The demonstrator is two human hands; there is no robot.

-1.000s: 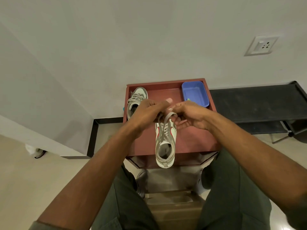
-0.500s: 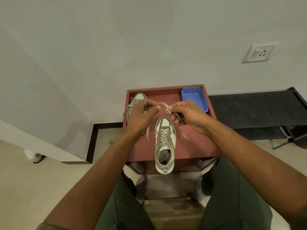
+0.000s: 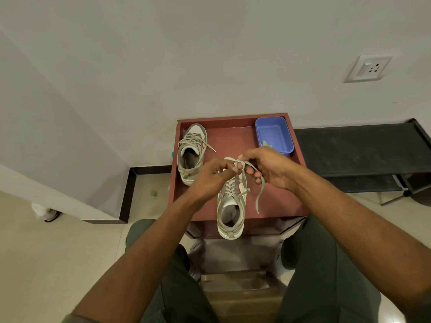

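Observation:
A grey and white sneaker (image 3: pixel 231 207) with red trim lies on a red-brown table (image 3: pixel 279 201), its heel over the near edge. Above its toe, my left hand (image 3: pixel 210 177) and my right hand (image 3: pixel 268 167) each pinch part of its grey lace (image 3: pixel 242 163). One loose lace end (image 3: pixel 258 197) hangs from my right hand down beside the shoe. The matching sneaker (image 3: pixel 191 152) stands at the table's far left, its laces loose.
A blue plastic tub (image 3: pixel 274 134) holding a small green thing sits at the table's far right corner. A black low bench (image 3: pixel 363 150) stands to the right against the wall. My knees flank the table's near edge; a wall socket (image 3: pixel 368 68) is up right.
My hands have drawn closer together over the toe, crossing the lace. The view has shifted, so the table and shoes sit lower in frame.

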